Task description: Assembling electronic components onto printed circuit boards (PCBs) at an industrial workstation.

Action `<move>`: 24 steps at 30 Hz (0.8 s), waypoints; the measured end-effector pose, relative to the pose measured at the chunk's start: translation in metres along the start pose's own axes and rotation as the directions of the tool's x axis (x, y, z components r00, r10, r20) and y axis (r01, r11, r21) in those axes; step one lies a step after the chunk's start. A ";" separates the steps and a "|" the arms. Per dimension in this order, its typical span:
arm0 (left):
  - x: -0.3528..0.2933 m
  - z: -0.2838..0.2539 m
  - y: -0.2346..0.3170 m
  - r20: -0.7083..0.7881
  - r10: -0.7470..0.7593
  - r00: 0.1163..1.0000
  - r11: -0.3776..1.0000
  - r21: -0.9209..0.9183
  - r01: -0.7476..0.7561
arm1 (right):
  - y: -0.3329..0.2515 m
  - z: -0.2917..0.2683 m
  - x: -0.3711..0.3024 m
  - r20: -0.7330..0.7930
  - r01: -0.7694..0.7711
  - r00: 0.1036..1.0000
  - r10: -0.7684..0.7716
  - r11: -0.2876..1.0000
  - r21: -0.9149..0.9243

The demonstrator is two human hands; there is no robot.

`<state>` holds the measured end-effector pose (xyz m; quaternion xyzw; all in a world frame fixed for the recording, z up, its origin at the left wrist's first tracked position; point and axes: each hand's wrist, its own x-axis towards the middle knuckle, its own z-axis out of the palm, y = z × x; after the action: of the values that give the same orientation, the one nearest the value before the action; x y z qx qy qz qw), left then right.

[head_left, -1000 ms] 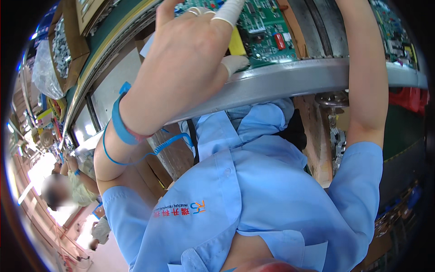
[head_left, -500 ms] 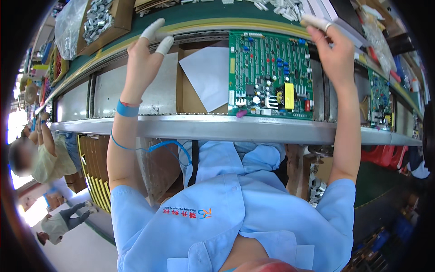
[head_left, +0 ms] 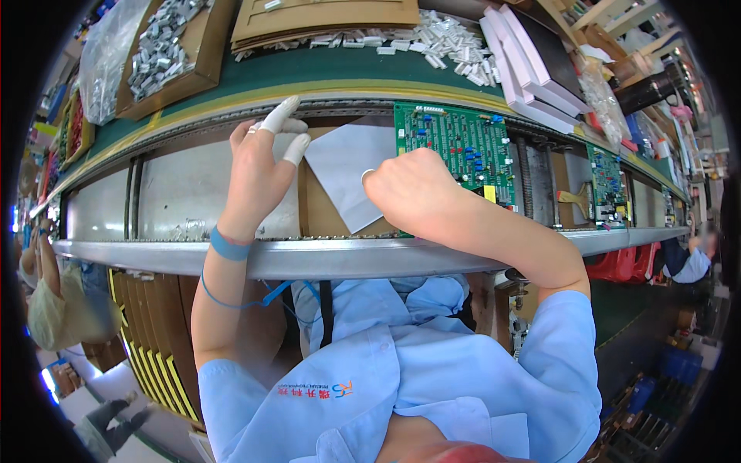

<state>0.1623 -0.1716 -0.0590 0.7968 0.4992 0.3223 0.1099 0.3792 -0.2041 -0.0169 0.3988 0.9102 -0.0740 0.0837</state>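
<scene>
A green circuit board (head_left: 455, 139) with blue, red and yellow parts lies across the conveyor rails in front of me. My right hand (head_left: 417, 189) is over its lower left part, with the fingers curled under and largely hidden; whatever they hold, if anything, does not show. One white finger cot peeks out at the hand's left side. To the left, my left hand (head_left: 261, 174) hovers above the conveyor, empty, its fingers apart and white cots on several of them. A blue wrist strap (head_left: 229, 245) with a cord circles that wrist. Between my hands lies a white sheet (head_left: 347, 181) on cardboard.
The conveyor's metal front rail (head_left: 324, 260) runs between me and the board. Beyond it are a box of metal pieces (head_left: 162, 58), scattered white pieces (head_left: 455, 50) and white boxes (head_left: 529, 69). Another circuit board (head_left: 607, 185) is farther right. People work at the left.
My right hand has swung left and down from the board's far right corner to its lower left part, fingers now curled. My left hand has shifted slightly. The whole view has tilted.
</scene>
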 end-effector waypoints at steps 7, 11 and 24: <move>-0.007 -0.004 0.010 0.045 0.002 0.999 0.998 -0.058 0.000 | 0.038 0.015 -0.037 -0.007 -0.258 0.966 0.258 0.965 -0.034; -0.008 -0.002 0.015 0.108 -0.020 0.994 0.994 -0.106 0.032 | 0.066 0.021 -0.074 0.027 -0.461 0.886 0.463 0.885 -0.062; -0.010 0.004 0.017 0.182 -0.090 0.979 0.980 -0.160 0.120 | 0.126 0.046 -0.144 -0.093 -0.760 0.649 0.755 0.644 -0.082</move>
<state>0.1742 -0.1872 -0.0577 0.7819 0.4998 0.2869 0.2376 0.5729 -0.2316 -0.0403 0.7389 0.6647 0.0298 0.1065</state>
